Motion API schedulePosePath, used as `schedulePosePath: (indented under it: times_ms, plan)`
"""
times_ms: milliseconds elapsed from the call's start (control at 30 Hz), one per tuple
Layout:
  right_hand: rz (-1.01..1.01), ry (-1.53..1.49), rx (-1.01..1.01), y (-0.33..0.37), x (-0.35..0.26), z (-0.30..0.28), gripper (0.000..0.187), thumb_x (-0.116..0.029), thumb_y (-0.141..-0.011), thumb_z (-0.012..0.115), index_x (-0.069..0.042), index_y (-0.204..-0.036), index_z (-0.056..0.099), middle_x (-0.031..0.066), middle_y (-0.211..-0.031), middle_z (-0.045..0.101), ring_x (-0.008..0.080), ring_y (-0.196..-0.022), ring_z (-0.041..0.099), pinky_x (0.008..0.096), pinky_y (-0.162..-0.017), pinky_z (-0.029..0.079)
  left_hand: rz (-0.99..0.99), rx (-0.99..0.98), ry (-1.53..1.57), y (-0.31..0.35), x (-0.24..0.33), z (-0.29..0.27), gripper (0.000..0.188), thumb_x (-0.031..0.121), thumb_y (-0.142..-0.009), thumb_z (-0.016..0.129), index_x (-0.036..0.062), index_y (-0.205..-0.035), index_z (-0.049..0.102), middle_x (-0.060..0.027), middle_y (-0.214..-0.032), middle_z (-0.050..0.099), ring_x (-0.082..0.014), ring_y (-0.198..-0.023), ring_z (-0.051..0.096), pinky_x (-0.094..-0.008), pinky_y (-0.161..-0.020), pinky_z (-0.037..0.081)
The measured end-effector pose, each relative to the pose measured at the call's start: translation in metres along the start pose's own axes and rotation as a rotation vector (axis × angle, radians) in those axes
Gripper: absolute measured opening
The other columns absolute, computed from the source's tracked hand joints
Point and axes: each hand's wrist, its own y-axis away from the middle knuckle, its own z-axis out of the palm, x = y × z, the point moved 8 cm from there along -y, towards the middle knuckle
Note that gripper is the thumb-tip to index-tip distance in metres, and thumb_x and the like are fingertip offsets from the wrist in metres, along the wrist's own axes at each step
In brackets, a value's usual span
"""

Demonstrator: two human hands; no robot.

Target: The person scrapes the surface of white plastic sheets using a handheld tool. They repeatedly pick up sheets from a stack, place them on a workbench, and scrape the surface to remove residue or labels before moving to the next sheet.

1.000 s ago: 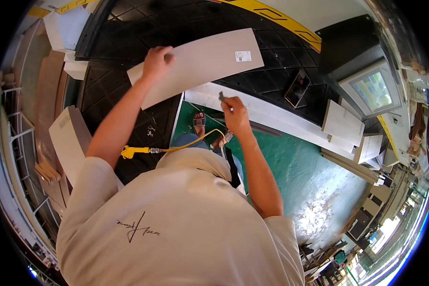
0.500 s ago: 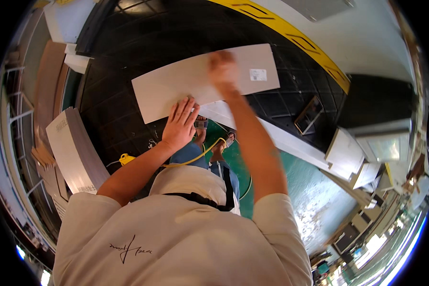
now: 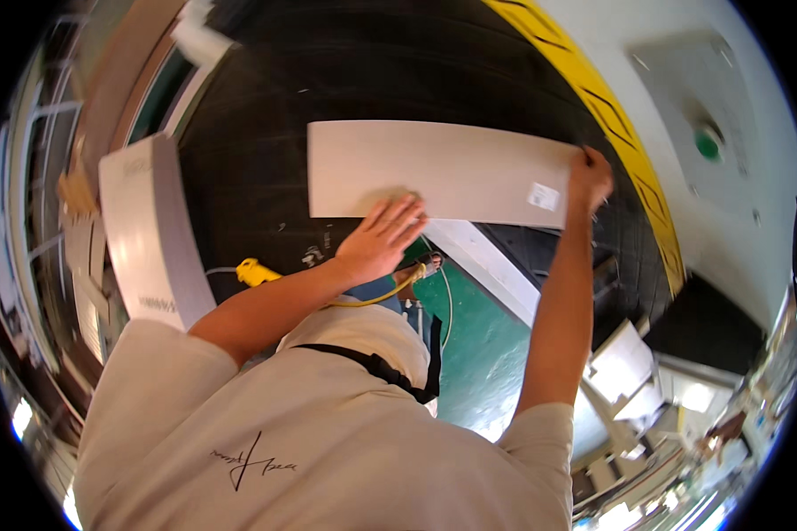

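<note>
A long, flat beige panel (image 3: 452,173) lies across the black surface in front of me. It carries a small white label (image 3: 543,196) close to its right end. My left hand (image 3: 383,237) rests on the panel's near edge, left of the middle, with its fingers stretched out over the face. At the far right end my right hand (image 3: 591,183) is closed around the panel's edge, its fingers partly hidden from view.
Black belt-like surface (image 3: 248,115) runs under the panel, bordered at right by a yellow strip (image 3: 615,115). A green button (image 3: 708,142) sits on the pale machine housing. A stack of white panels (image 3: 142,230) stands at left. A yellow cable connector (image 3: 255,273) lies near my left forearm.
My right hand has gone from the panel's upper face to its right end and closed on it. The panel appears turned clockwise and farther right. My left hand stays on its near edge.
</note>
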Motion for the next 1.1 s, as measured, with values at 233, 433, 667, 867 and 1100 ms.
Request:
schedulePosePath:
  times_ms: [233, 433, 667, 867, 1100]
  plan:
    - [0.132, 0.121, 0.05, 0.008, -0.002, -0.002, 0.031, -0.027, -0.091, 0.071, 0.0, -0.103, 0.081, 0.0213, -0.101, 0.078, 0.0362, -0.09, 0.076, 0.0441, -0.084, 0.06, 0.051, 0.143, -0.045, 0.01, -0.001, -0.003, 0.068, 0.026, -0.097, 0.057, 0.0054, -0.16, 0.039, -0.0142, -0.171, 0.029, -0.0329, -0.161, 0.021, -0.0518, -0.131, 0.015]
    - [-0.064, -0.101, -0.122, 0.074, -0.145, 0.045, 0.019, -0.015, -0.093, 0.069, -0.001, -0.101, 0.081, 0.0169, -0.103, 0.076, 0.0332, -0.092, 0.072, 0.0421, -0.081, 0.059, 0.018, 0.245, -0.107, 0.016, -0.006, -0.013, 0.06, 0.028, -0.099, 0.056, 0.007, -0.154, 0.049, -0.0127, -0.168, 0.036, -0.0314, -0.159, 0.025, -0.0513, -0.132, 0.015]
    - [-0.415, -0.186, -0.467, 0.233, -0.441, 0.139, 0.014, -0.018, -0.089, 0.069, -0.009, -0.093, 0.079, 0.0144, -0.096, 0.069, 0.0348, -0.091, 0.069, 0.0444, -0.076, 0.057, 0.118, 0.175, 0.077, 0.01, -0.006, 0.003, 0.076, 0.044, -0.102, 0.04, 0.0025, -0.164, 0.027, -0.0139, -0.173, 0.025, -0.0336, -0.161, 0.021, -0.0498, -0.132, 0.009]
    - [-0.277, -0.363, -0.578, 0.222, -0.425, 0.109, 0.015, -0.017, -0.087, 0.076, -0.007, -0.098, 0.08, 0.0146, -0.09, 0.068, 0.0356, -0.085, 0.068, 0.0461, -0.076, 0.054, 0.09, 0.057, -0.497, 0.009, -0.005, 0.021, 0.066, 0.034, -0.105, 0.041, 0.0005, -0.161, 0.033, -0.0144, -0.172, 0.028, -0.0286, -0.157, 0.029, -0.0473, -0.131, 0.021]
    - [-0.75, -0.355, -0.488, 0.197, -0.414, 0.101, 0.015, -0.012, -0.093, 0.073, -0.009, -0.105, 0.081, 0.0075, -0.088, 0.063, 0.0275, -0.085, 0.064, 0.0399, -0.075, 0.052, 0.064, 0.245, 0.132, 0.014, -0.007, 0.005, 0.05, 0.027, -0.097, 0.053, -0.0001, -0.139, 0.062, -0.0125, -0.151, 0.056, -0.0322, -0.149, 0.042, -0.051, -0.131, 0.022]
